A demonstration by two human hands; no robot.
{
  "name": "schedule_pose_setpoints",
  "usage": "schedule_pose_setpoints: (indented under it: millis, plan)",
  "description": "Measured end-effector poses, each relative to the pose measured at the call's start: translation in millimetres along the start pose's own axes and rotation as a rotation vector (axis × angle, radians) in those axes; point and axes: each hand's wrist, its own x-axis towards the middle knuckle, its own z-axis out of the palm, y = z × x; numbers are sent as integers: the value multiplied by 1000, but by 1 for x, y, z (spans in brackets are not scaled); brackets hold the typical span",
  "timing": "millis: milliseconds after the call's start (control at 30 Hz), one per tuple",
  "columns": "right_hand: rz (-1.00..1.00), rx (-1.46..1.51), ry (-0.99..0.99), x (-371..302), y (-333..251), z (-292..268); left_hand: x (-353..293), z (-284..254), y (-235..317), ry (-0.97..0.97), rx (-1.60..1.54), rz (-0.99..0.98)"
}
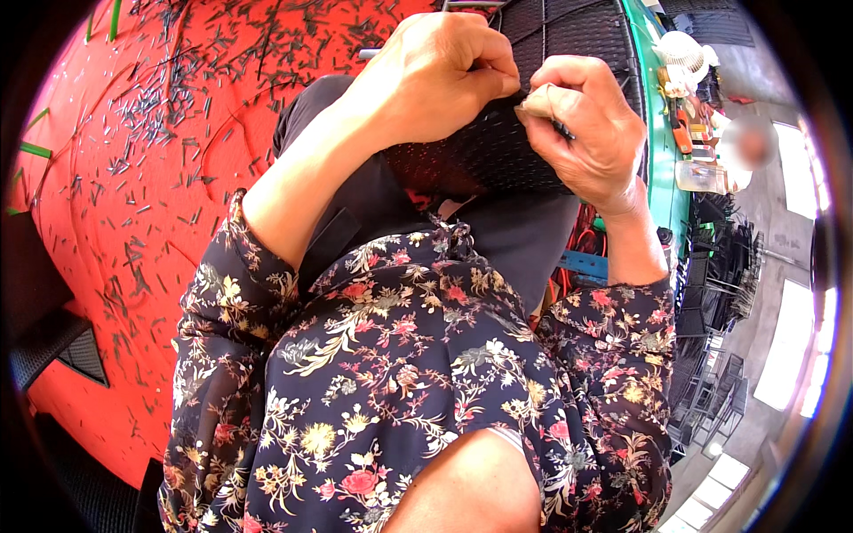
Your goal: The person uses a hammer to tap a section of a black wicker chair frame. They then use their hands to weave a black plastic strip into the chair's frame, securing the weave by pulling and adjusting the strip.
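A black woven wicker piece (582, 34) lies across my lap, its weave reaching up past my hands. Over its near part, my left hand (444, 78) is closed, thumb and forefinger pinched at the weave. Just to its right, my right hand (588, 129) is closed too, with fingers curled and thumb tip against forefinger. A narrow gap separates the two hands. Whatever is between the fingertips of either hand is hidden or too thin to make out.
Short dark strip scraps (267, 44) litter the red floor (98, 258) at left. A green table edge (662, 169) runs along the right, bearing a white fan (682, 55) and a clear plastic tub (700, 176). Another person (751, 142) is beyond it. Dark frames (724, 266) are stacked farther back.
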Motion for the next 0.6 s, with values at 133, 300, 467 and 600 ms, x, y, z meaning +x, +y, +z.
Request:
schedule_pose_setpoints:
  millis: [133, 300, 467, 600]
  plan:
    - [-50, -47, 55, -2, -1, 5, 0, -1, 2, 6, -22, -4]
    - [-118, -89, 89, -3, 1, 9, 0, 1, -5, 5, -66, 41]
    - [-196, -119, 15, -1, 2, 8, -1, 2, -8, 18, -72, 83]
    - [-190, -151, -113, 1, -4, 2, -1, 1, -7, 13, -54, 79]
